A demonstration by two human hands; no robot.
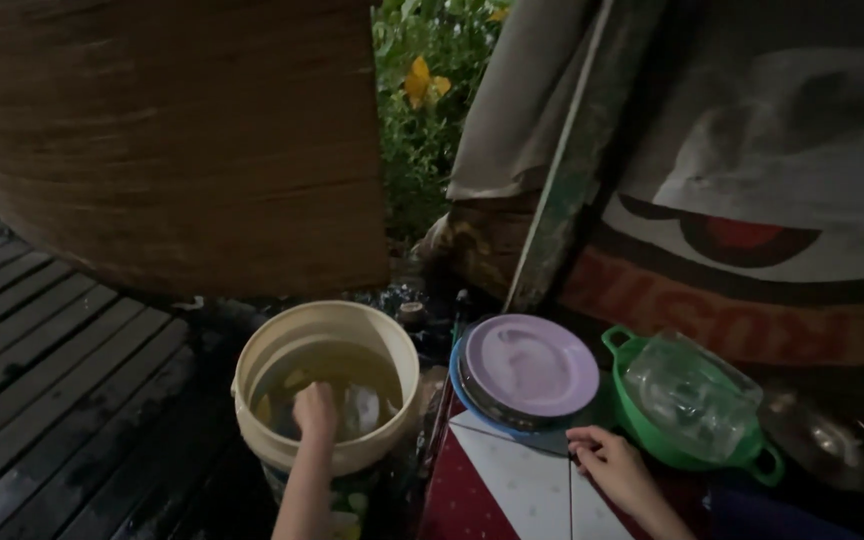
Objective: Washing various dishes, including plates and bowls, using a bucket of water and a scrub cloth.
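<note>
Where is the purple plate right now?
The purple plate lies on a stack of dishes, right of the bucket of water and left of the green basin, just above the right hand.

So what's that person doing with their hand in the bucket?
The person's left hand is dipped into a cream plastic bucket of yellowish water, among things soaking there that are too murky to make out. Their right hand rests on a mat of white tiles, beside a stack of round plates with a lilac plate on top. Next to those, a clear glass container sits inside a green plastic basin.
</note>
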